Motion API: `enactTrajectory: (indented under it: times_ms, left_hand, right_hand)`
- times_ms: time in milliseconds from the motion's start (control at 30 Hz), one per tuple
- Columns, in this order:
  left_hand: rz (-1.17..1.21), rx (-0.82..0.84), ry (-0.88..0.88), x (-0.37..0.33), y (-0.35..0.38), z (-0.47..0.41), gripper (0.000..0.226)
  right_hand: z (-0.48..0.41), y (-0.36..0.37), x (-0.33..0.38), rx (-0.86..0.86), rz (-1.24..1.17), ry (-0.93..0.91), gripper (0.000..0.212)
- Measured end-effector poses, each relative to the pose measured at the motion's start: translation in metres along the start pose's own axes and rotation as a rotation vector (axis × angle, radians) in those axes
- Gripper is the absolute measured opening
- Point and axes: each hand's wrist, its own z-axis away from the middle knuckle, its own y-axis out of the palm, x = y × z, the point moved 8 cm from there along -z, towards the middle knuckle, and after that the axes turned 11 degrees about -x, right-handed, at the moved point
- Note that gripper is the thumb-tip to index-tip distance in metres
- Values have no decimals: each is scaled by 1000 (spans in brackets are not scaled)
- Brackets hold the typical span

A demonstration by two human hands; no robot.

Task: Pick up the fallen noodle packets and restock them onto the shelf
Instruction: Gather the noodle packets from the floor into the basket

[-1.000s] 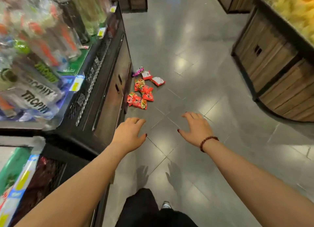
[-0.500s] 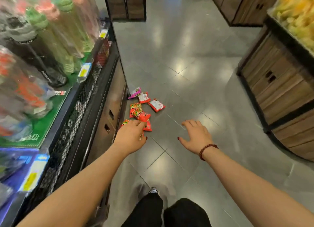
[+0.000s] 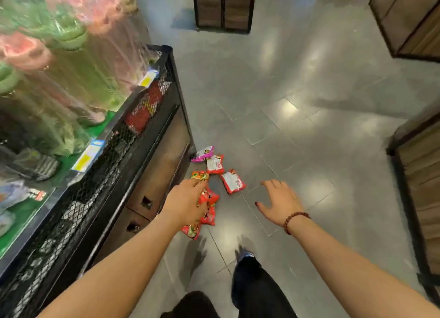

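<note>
Noodle packets [image 3: 215, 165] lie scattered on the floor [image 3: 297, 132], just beside the base of the black mesh shelf [image 3: 133, 139]; none is picked up yet. In the head view our left hand [image 3: 184, 202] hangs over the red ones, fingers loosely bent and empty as far as we can see. Our right hand [image 3: 279, 202] is spread flat and holds nothing. Both cast shadows on the floor, so we judge them well above the pile. Our shoe [image 3: 245, 255] stands near the closest packet [image 3: 191, 230], and a careless step could crush it. Grabbing several glossy wrappers at once may let one slip.
</note>
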Motion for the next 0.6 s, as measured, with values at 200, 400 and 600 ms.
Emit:
enactTrajectory:
  times_ms: [200,400,600]
  left_hand:
    - [-24,43,-151,17,8,-78,56]
    - [13,50,-276,55,29,-157,55]
    - [67,70,-431,82,53,-215,54]
  right_hand:
    - [-111,-8,-19,56,30,-150,50]
    - [-221,7,-19,130,89,-272,52]
    - [-310,36,-33,244,43,-273,50]
